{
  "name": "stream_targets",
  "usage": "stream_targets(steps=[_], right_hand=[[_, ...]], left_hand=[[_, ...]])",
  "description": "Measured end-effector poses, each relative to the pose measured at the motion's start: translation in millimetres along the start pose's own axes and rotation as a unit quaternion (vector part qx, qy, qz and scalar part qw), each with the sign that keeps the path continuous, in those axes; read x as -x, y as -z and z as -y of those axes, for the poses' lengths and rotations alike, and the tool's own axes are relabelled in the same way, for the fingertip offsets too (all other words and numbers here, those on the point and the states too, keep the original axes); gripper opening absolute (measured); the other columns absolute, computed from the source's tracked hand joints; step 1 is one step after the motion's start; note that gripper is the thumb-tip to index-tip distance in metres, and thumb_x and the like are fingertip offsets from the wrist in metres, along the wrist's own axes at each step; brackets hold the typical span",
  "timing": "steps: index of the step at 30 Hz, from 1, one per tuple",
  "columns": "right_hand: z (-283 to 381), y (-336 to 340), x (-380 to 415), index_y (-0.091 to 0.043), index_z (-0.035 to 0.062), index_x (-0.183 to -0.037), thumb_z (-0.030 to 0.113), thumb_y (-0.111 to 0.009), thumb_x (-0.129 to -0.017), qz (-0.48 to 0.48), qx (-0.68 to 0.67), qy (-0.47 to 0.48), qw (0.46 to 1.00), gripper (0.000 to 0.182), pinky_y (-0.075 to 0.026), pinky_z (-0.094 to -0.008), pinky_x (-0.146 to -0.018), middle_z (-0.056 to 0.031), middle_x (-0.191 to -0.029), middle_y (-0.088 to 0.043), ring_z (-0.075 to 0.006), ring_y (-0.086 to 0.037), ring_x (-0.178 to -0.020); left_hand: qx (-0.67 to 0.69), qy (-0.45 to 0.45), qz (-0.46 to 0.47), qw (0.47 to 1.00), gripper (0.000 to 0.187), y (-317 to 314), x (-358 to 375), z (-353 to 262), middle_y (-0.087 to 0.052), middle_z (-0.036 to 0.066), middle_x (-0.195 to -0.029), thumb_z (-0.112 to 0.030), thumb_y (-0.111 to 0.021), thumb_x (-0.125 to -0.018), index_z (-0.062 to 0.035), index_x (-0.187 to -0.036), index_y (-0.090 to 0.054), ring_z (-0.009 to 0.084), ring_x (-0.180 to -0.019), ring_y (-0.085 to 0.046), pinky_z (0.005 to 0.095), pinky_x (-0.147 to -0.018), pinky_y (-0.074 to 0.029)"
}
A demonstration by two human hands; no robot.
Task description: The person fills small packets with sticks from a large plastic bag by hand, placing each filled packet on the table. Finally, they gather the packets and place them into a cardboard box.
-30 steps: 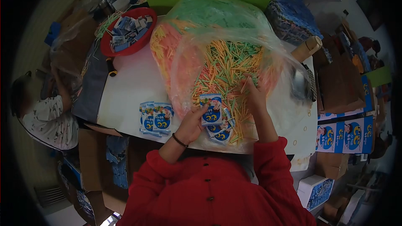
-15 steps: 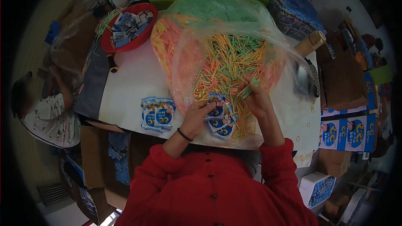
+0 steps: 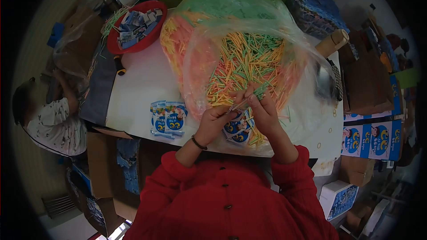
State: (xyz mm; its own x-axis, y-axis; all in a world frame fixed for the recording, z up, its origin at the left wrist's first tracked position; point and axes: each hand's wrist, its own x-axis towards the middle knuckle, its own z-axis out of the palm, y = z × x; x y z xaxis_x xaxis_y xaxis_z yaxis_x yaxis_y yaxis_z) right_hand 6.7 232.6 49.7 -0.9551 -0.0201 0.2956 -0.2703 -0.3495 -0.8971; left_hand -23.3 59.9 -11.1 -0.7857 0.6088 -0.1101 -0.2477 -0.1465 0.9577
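My left hand (image 3: 214,123) is closed, with its fingertips pinched on a small packet whose face is mostly hidden. Against it, my right hand (image 3: 263,109) is closed on a few green and orange candy sticks (image 3: 259,91). Both sets of fingertips meet at the front of an open clear plastic bag (image 3: 200,53) full of thin coloured sticks (image 3: 249,58). Just below my hands lie blue and white packets (image 3: 237,132) beside loose sticks. More packets (image 3: 168,118) are piled on the white table to the left.
A red bowl (image 3: 153,37) of small packets is at the back left, near a black and yellow tool (image 3: 119,65). A wooden cylinder (image 3: 332,43) stands right of the bag. Another person (image 3: 55,122) is at the far left. Printed boxes (image 3: 372,141) are at the right.
My right hand has moved left and down with the sticks to meet my left hand. The packet in my left hand has turned, so its printed face no longer shows clearly.
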Motion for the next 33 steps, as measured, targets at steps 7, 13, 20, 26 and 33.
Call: stream_targets(steps=[7,13,20,26,33], right_hand=[[-6.7,6.6,10.9,-0.045,0.0048,-0.106,0.015,-0.04,-0.101,-0.012,-0.002,-0.101,0.995,0.012,-0.044,-0.0342,-0.093,-0.0082,-0.103,-0.059,-0.0167,-0.057,-0.095],[-7.3,1.1,13.0,-0.048,0.0012,-0.119,0.016,-0.04,-0.1,0.02,0.185,-0.043,0.982,0.025,-0.036,-0.0378,-0.103,-0.0118,-0.123,-0.057,-0.0252,-0.046,-0.123],[20.2,22.5,-8.5,-0.041,0.0006,-0.136,0.013,-0.05,-0.096,0.086,0.414,-0.008,0.906,0.043,-0.035,-0.0365,-0.104,-0.0145,-0.133,-0.05,-0.0288,-0.043,-0.128],[23.5,44.9,-13.1,-0.051,0.0025,-0.126,0.005,-0.066,-0.084,0.003,0.47,0.087,0.879,0.045,-0.043,-0.0355,-0.092,-0.0149,-0.123,-0.056,-0.0271,-0.053,-0.11],[13.8,49.5,-3.1,-0.06,0.0022,-0.095,0.0,-0.066,-0.08,-0.118,0.534,0.13,0.827,0.017,-0.045,-0.0329,-0.072,-0.0089,-0.086,-0.061,-0.0241,-0.058,-0.08]], left_hand=[[-0.005,-0.018,0.013,1.0,0.019,-1.2,0.7,1.8,-0.069,0.003,-0.098,-0.003,-0.059,-0.091,0.0013,-0.107,-0.067,0.0075,-0.089,-0.061,0.0224,-0.081,-0.049],[-0.014,-0.032,0.023,0.999,0.019,-9.7,-5.1,3.0,-0.068,0.003,-0.097,-0.005,-0.054,-0.094,0.0016,-0.107,-0.066,0.0079,-0.088,-0.061,0.0224,-0.08,-0.048],[0.03,-0.084,0.057,0.994,0.027,-9.0,-39.2,7.7,-0.064,0.004,-0.106,-0.005,-0.047,-0.097,-0.001,-0.122,-0.058,0.0091,-0.096,-0.058,0.0241,-0.082,-0.048],[0.01,-0.124,0.074,0.989,0.038,-18.5,-56.2,-10.9,-0.057,0.004,-0.121,-0.006,-0.05,-0.097,-0.0054,-0.135,-0.048,0.0109,-0.106,-0.055,0.0254,-0.084,-0.049],[0.036,-0.121,0.074,0.989,0.055,-21.8,-62.6,-9.9,-0.054,0.005,-0.124,0.0,-0.063,-0.087,-0.0064,-0.138,-0.044,0.0117,-0.113,-0.053,0.0263,-0.088,-0.049]])
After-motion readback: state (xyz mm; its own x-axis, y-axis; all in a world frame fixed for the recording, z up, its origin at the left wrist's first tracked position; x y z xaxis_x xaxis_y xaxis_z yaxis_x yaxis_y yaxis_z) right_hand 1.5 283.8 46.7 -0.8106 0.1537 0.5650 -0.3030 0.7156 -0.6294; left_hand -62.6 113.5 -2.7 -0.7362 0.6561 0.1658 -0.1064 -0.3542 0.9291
